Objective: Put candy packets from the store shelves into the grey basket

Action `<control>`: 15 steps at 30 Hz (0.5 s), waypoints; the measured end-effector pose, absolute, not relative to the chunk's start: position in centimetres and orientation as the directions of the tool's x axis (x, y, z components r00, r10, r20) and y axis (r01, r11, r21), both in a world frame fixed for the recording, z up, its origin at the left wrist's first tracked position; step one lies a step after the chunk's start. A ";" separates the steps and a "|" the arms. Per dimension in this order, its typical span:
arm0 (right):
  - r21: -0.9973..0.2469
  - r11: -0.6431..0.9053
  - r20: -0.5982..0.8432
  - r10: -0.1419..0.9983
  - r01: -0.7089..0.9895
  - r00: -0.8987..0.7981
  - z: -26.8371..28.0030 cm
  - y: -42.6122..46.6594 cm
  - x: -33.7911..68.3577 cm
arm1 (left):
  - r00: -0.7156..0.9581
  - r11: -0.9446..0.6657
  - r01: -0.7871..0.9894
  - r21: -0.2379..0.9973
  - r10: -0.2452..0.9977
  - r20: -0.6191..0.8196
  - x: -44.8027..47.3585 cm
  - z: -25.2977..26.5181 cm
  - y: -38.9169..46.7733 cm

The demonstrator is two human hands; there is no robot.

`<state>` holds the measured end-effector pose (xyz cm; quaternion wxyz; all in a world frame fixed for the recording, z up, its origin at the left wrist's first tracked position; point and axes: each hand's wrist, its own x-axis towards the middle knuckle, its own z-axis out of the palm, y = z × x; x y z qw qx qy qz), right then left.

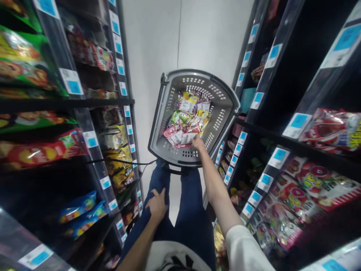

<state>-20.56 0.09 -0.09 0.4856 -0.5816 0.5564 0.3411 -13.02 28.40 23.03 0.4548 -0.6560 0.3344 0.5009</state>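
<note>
A grey shopping basket [218,131] with perforated walls stands on the floor in front of my legs. Colourful candy packets [188,105] lie in a heap at its bottom, in purple, yellow, green and pink. My right hand [199,145] reaches over the near rim, its fingers closed at the edge of a pink-and-white candy packet [187,138] on the near side of the heap. Part of those fingers is hidden from me. On my left thigh, just above the knee, rests my left hand [158,205], fingers spread and holding nothing.
Shelves with price tags flank the narrow aisle. Green snack bags [25,60] and blue bags [84,214] fill parts of the left side; red candy bags [318,180] are on the right. A thin black cord [121,162] runs from the left shelf towards my knee.
</note>
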 end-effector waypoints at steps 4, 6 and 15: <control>-0.094 0.120 -0.951 -0.304 -0.988 0.054 3.0 0.3 -21.6 | 0.288 -0.324 -0.905 -0.276 0.014 -0.958 -12.6 23.2 28.7; -0.093 0.132 -0.949 -0.313 -0.987 0.048 5.5 1.1 -22.1 | 0.283 -0.292 -0.916 -0.276 0.020 -0.959 -12.5 23.7 29.2; -0.139 0.270 -0.935 -0.353 -0.953 0.036 22.9 10.2 -23.9 | 0.051 -0.121 -0.992 -0.032 -0.159 -0.986 -10.3 30.2 33.2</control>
